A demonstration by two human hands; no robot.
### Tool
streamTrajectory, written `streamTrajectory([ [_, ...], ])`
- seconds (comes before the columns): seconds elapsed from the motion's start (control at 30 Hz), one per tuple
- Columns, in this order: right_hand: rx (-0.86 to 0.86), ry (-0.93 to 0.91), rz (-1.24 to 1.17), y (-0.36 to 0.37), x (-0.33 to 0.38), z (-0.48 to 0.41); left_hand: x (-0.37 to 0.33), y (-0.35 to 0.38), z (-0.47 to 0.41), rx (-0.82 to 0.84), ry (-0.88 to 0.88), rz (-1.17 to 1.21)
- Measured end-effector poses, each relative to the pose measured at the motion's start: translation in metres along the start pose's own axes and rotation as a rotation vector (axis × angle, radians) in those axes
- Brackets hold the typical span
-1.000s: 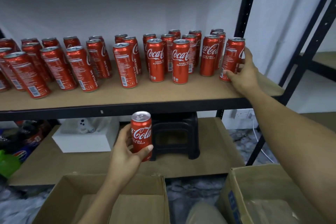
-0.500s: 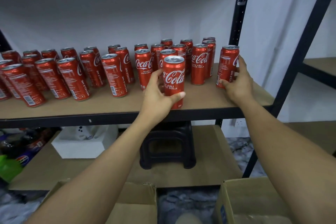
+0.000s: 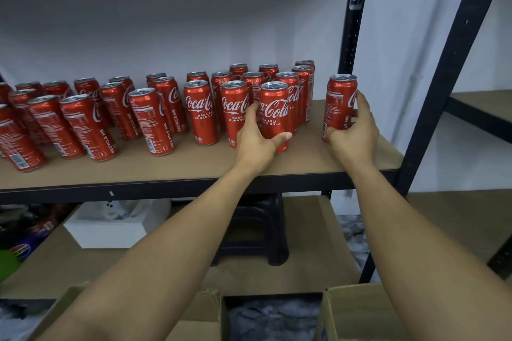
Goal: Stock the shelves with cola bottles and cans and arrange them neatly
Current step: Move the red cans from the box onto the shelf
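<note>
Several tall red cola cans stand in loose rows on the brown middle shelf. My left hand grips one upright can at the front of the row, its base on the shelf board. Further right, apart from the rows, stands another can; my right hand holds it with fingers curled round its right side and thumb at its base. The cans at the far left lean with the wide-angle view.
A black upright post stands behind the right can, and a second black frame rises to the right. Below are a lower shelf with a white box and a black stool. Two open cardboard boxes sit at the bottom.
My left hand has carried its can up from below the shelf, set it at the shelf front and slid it back into the row. My right hand stayed on the rightmost can.
</note>
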State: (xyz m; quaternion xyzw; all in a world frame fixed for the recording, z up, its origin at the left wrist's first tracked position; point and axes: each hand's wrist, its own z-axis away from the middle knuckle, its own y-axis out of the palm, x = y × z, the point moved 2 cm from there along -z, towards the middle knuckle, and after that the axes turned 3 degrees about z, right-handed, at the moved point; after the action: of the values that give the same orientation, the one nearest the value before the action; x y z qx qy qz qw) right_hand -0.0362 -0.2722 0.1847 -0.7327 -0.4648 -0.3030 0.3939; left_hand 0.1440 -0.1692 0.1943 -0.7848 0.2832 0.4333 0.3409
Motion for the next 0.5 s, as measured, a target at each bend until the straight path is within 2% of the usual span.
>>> streamTrajectory([
  [0.2, 0.034, 0.008, -0.013, -0.001, 0.0, 0.001, 0.004, -0.002, 0.005, 0.029, 0.027, -0.059],
  [0.5, 0.003, 0.056, 0.11, 0.003, 0.012, 0.014, 0.019, -0.044, 0.041, 0.271, 0.139, -0.418],
])
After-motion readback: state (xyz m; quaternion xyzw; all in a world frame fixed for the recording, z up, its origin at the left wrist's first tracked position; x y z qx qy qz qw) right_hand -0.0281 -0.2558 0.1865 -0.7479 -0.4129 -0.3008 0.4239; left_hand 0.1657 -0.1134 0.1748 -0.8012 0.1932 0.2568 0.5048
